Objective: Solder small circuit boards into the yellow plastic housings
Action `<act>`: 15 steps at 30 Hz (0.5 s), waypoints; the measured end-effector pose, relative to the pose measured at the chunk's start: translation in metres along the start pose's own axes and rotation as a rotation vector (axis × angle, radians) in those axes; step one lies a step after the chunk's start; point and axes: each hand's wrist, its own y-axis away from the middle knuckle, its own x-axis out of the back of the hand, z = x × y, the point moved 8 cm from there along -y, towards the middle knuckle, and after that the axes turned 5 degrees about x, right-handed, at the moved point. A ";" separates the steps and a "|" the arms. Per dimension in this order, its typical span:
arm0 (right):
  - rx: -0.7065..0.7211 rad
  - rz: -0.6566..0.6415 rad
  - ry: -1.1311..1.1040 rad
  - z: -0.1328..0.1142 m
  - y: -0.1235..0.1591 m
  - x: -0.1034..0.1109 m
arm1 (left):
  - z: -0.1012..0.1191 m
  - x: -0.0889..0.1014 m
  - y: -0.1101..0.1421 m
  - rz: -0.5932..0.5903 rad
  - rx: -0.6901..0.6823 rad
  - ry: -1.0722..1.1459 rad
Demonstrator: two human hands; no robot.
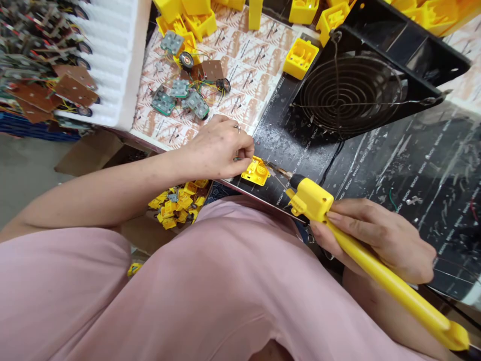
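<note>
A small open yellow plastic casing (256, 171) lies near the front edge of the black bench mat. My left hand (225, 148) is closed in a pinch at the casing's left edge. What sits between its fingertips is hidden, though a bit of something greenish shows by the thumb. In my right hand (379, 235) is a yellow soldering iron (313, 198), gripped around its long handle. Its metal tip points left and reaches the casing's right side; I cannot tell whether they touch.
A black fan (345, 95) with a wire guard stands behind the casing. Circuit boards with wires (195, 103) lie at the back left, beside a white foam tray (112, 55). Yellow housings (300, 57) line the back. More yellow parts (182, 203) sit below the bench edge.
</note>
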 end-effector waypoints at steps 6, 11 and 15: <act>-0.010 0.142 0.045 0.007 0.015 0.007 | -0.008 0.001 0.008 -0.033 0.017 0.193; 0.032 0.013 0.004 0.000 0.010 0.006 | -0.002 -0.004 0.013 -0.119 -0.037 0.155; -0.065 -0.166 -0.090 -0.002 0.005 -0.002 | 0.007 -0.008 0.011 -0.213 -0.047 0.016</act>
